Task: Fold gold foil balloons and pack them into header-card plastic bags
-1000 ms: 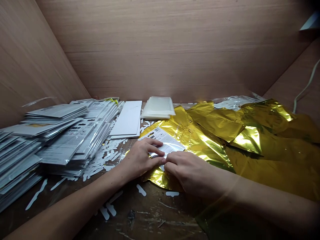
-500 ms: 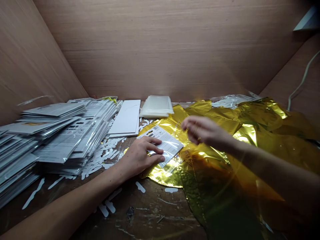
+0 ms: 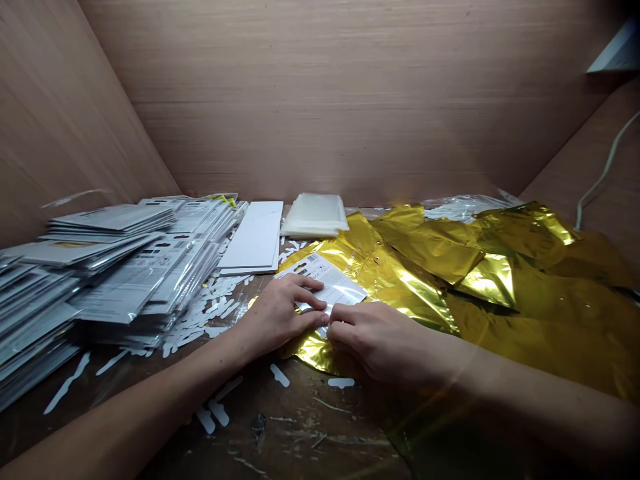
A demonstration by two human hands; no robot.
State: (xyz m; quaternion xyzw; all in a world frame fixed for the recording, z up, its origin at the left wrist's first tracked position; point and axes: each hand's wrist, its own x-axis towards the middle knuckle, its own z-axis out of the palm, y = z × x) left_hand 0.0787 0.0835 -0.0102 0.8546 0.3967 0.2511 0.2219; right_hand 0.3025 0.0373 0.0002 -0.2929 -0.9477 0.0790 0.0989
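A white printed card in a clear plastic sleeve (image 3: 340, 288) lies tilted on gold foil sheets (image 3: 415, 280). My left hand (image 3: 285, 310) rests on the card's left side, fingers apart and pressing it down, with the thumb near its lower edge. Close against that thumb, my right hand (image 3: 367, 337) has its fingers closed in a pinch at the sleeve's near edge. The fingertips there are partly hidden, and the pinched bit of film is hard to see.
Stacks of sleeved cards (image 3: 140, 280) fill the left side. Behind are white boards (image 3: 253, 237) and a pile of translucent sleeves (image 3: 315, 215). White paper cut-outs (image 3: 215, 303) litter the table. Clear plastic (image 3: 460, 205) lies at the back right. Wooden panels (image 3: 320, 100) enclose the space.
My right hand has come down and left from above the foil to the near edge of the sleeved card. My left hand and the card have stayed in place.
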